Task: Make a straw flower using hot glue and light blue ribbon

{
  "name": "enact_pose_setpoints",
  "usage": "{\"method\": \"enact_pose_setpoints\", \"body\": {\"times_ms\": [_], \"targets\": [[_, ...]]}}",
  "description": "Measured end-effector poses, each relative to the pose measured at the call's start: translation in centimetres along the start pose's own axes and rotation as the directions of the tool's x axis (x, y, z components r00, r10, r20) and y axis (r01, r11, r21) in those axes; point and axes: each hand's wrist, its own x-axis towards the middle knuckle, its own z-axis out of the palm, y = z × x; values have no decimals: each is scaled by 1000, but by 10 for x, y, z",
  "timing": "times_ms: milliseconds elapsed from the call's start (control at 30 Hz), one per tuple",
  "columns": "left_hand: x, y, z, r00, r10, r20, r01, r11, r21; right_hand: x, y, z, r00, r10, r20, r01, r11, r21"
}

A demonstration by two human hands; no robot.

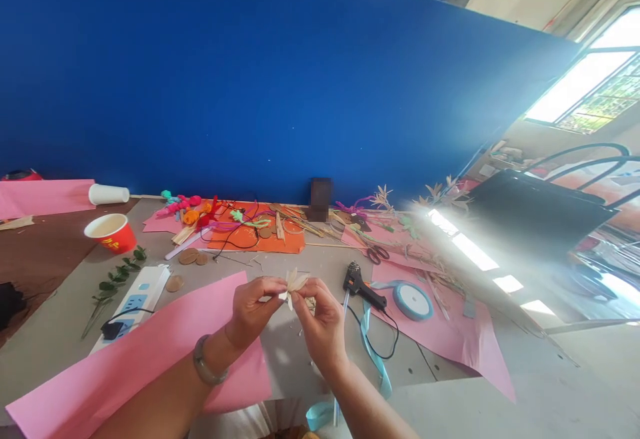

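Both of my hands meet over the front middle of the table, pinching a small cream-coloured flower [293,284] with pointed petals, which looks like dried husk. My left hand [257,302] grips a petal from the left, thumb and forefinger together. On the other side my right hand [320,316] pinches the flower between thumb and fingers. Part of the flower is hidden behind the fingertips. Right of my hands lies a black hot glue gun [364,287] with a clear glue stick [346,302] beside it. Pink paper [195,332] lies under my left forearm.
A blue ribbon roll [413,300] rests on pink paper at right, near scissors [377,254]. At left are a power strip [135,302], a leafy sprig [117,278] and a red paper cup [111,232]. Orange paper [240,240] with craft pieces lies before a blue partition [280,92].
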Motion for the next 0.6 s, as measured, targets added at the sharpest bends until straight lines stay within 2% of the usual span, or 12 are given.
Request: {"method": "enact_pose_setpoints", "body": {"times_ms": [267, 433, 600], "targets": [[3, 2, 0, 999, 36, 21, -35, 999, -28, -1, 4, 3, 999, 30, -37, -29, 999, 29], [3, 0, 0, 999, 11, 30, -8, 996, -88, 0, 5, 4, 993, 23, -112, -21, 1000, 23], [2, -1, 0, 1000, -8, 14, 9, 995, -103, -1, 2, 5, 991, -18, -130, 15, 1000, -24]]}}
